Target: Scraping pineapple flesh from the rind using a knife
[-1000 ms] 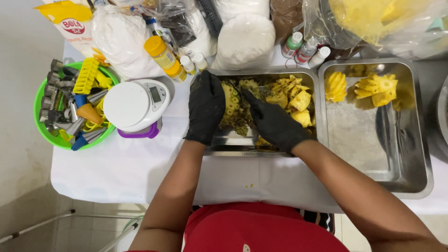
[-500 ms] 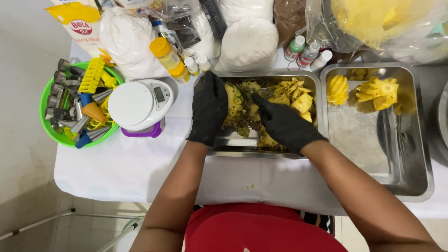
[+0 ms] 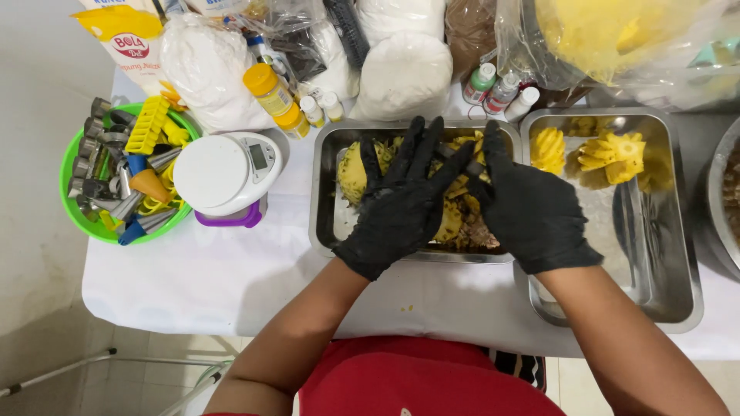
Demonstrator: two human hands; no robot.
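Left hand: a black-gloved left hand (image 3: 401, 202) is spread flat, fingers fanned, over a peeled yellow pineapple (image 3: 356, 171), apparently to steady it.
Right hand: a black-gloved right hand (image 3: 530, 209) is curled beside it; whether its grip pinches anything cannot be told.
Pineapple position: it lies in a rectangular steel tray (image 3: 327, 202) on the white-covered counter (image 3: 231, 277), among cut yellow pieces.
Pineapple axis: mostly hidden; its long axis seems to run away from the person, though this is uncertain.
Nearby: a white round kitchen scale (image 3: 220, 173) sits left of the tray, likely kept within reach.
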